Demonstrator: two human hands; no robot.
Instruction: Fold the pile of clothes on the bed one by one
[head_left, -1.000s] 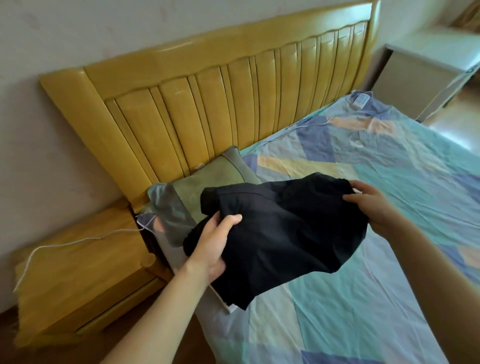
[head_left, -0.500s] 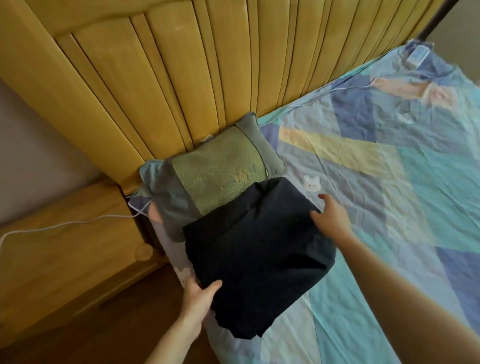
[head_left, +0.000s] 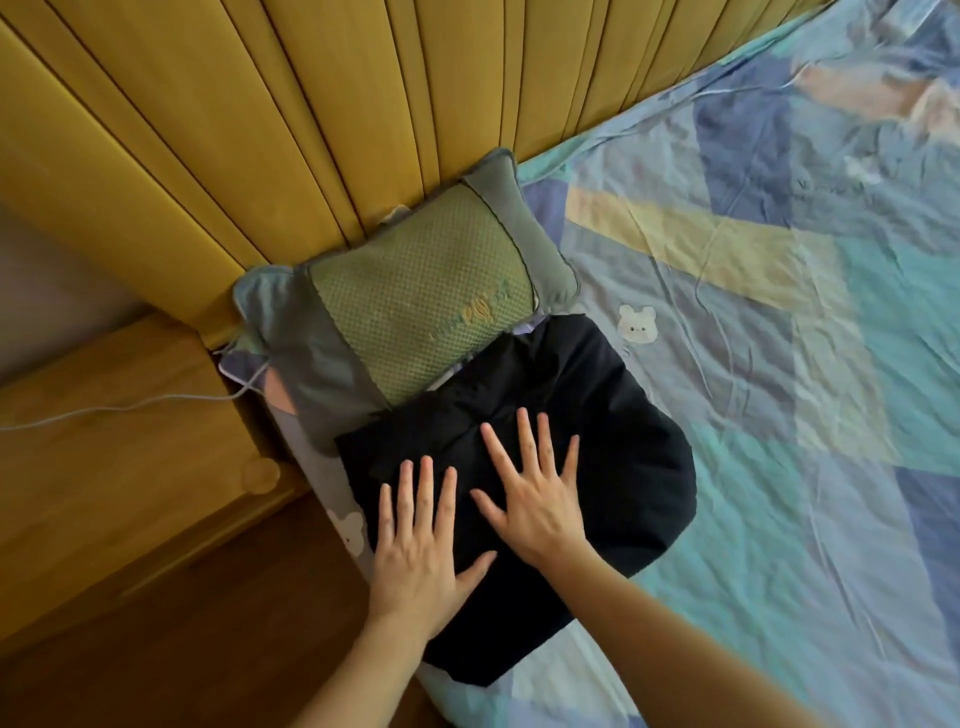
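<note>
Both hands have moved from the garment's (head_left: 597, 415) edges onto its top. Left hand (head_left: 421, 545) and right hand (head_left: 535, 499) lie flat, fingers spread, gripping nothing. Press outward evenly to flatten the folds.

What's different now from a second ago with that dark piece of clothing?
The black garment, held up in the air by both hands a second ago, now lies on the bed below the green pillow. The left hand and right hand let go and press flat on it. The pillow stayed put.
</note>
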